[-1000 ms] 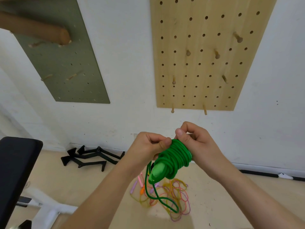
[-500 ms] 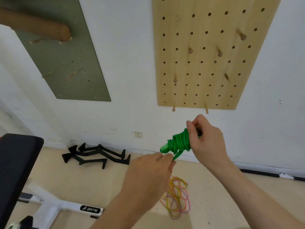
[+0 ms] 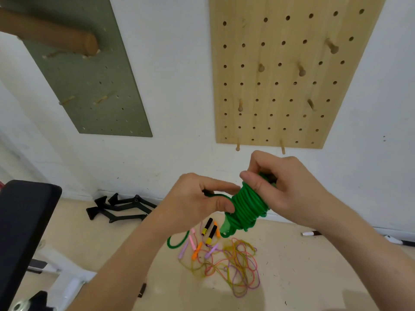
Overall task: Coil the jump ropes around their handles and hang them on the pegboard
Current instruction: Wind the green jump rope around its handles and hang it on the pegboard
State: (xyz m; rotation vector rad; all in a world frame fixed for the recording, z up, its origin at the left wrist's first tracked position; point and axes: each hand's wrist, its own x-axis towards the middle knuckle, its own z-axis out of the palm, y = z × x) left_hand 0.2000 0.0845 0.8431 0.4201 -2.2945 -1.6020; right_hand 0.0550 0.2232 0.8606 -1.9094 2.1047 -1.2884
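My right grip (image 3: 289, 187) clenches the upper end of the green jump rope (image 3: 247, 207) bundle. Its long axis slants down-left from there, handle tip pointing at the floor (image 3: 314, 277). My left grip (image 3: 195, 198) pinches the loose strand just beside the coil. The wooden pegboard (image 3: 292, 63) hangs above both.

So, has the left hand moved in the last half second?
Yes. The left hand has risen toward the wooden pegboard's bottom edge and now pinches the loose end of the green jump rope coiled in the right hand.
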